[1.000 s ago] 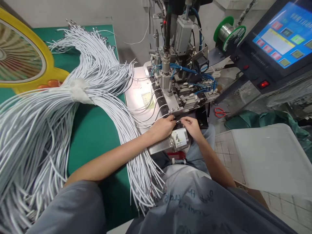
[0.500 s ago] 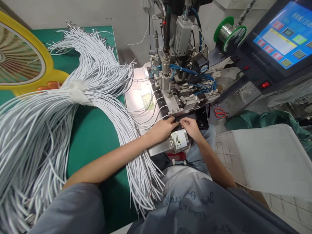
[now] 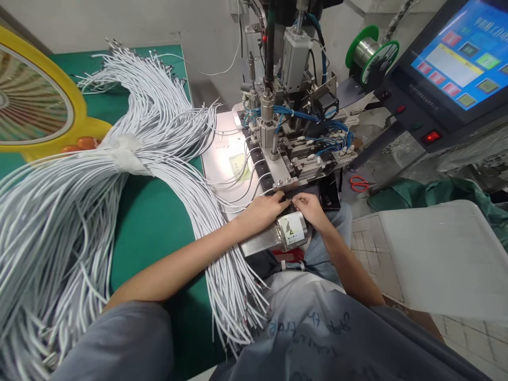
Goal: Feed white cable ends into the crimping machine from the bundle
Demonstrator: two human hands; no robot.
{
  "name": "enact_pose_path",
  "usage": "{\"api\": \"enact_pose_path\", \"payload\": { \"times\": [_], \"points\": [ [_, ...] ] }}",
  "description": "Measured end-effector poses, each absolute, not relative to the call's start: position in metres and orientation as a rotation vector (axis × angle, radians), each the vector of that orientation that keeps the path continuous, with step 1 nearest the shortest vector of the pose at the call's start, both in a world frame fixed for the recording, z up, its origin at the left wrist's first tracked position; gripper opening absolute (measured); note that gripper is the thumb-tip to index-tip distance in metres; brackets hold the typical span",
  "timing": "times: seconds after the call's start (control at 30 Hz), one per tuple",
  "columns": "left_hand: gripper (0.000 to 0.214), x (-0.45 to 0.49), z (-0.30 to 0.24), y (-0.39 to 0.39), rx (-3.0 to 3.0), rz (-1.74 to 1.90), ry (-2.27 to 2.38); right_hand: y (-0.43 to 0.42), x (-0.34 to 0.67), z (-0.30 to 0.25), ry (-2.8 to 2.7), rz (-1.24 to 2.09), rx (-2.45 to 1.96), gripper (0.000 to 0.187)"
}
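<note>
Fingertips of the left hand point(image 3: 265, 210) and right hand point(image 3: 310, 208) nearly meet at the front of a machine point(image 3: 268, 132), thumbs and forefingers bent close; whether they are clamped on a cable end is too small to tell. White cables point(image 3: 198, 201) pass beneath the left forearm, their ends pointing toward the wearer. Several more arc rightward, long axes running toward the machine's black block. A pale wrap point(image 3: 129, 153) binds the bundle on a green mat point(image 3: 153, 233). Beyond stand a green-rimmed spool point(image 3: 365, 52), red-handled scissors point(image 3: 359, 183) and a white bin point(image 3: 440, 254). Characters on the blue screen point(image 3: 462, 58) and white label point(image 3: 292, 228) are too blurred to read.
</note>
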State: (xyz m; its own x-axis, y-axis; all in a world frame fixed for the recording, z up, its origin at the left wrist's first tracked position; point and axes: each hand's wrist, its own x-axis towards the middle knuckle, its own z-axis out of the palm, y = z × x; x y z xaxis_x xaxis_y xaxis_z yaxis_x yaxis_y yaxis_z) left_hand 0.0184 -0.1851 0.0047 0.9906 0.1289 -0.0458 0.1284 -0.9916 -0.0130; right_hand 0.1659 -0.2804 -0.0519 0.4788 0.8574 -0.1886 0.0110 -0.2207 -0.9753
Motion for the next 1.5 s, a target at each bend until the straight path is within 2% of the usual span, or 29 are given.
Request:
{"api": "enact_pose_path", "payload": {
  "times": [0.17,0.37,0.53,0.7,0.83,0.87,0.93,1.03,1.1,1.33,1.5],
  "points": [
    [0.039,0.019,0.004,-0.185,-3.137,0.091,-0.226,-0.279,0.164,-0.052,-0.734,0.92,-1.596,0.023],
    [0.039,0.017,0.012,-0.188,-3.137,0.074,-0.223,-0.278,0.165,-0.045,-0.727,1.072,-1.577,0.024],
    [0.022,0.012,0.028,-0.189,-3.081,0.201,-0.176,-0.274,0.165,-0.045,-0.818,1.097,-1.561,0.025],
    [0.02,0.009,0.032,-0.188,-3.063,0.198,-0.283,-0.278,0.166,-0.044,-0.815,0.863,-1.655,0.019],
    [0.022,0.007,0.031,-0.19,-2.992,0.177,-0.425,-0.312,0.139,-0.029,-0.761,0.36,-1.725,0.019],
    [0.024,0.007,0.03,-0.19,-2.981,0.182,-0.47,-0.322,0.127,-0.026,-0.78,0.323,-1.726,0.02],
    [0.027,0.007,0.03,-0.191,-2.969,0.202,-0.542,-0.339,0.099,-0.023,-0.909,0.504,-1.723,0.02],
    [0.028,0.008,0.027,-0.189,-2.972,0.203,-0.573,-0.35,0.059,-0.03,-1.164,1.025,-1.628,0.02],
    [0.028,0.009,0.025,-0.188,-2.983,0.174,-0.567,-0.349,0.04,-0.037,-1.264,1.175,-1.588,0.02],
    [0.029,0.011,0.02,-0.183,-3.014,0.107,-0.568,-0.337,0.025,-0.033,-1.485,0.854,-1.737,0.02],
    [0.027,0.011,0.018,-0.18,-3.017,0.07,-0.564,-0.321,0.023,-0.023,-1.432,0.913,-1.763,0.033]
  ]
}}
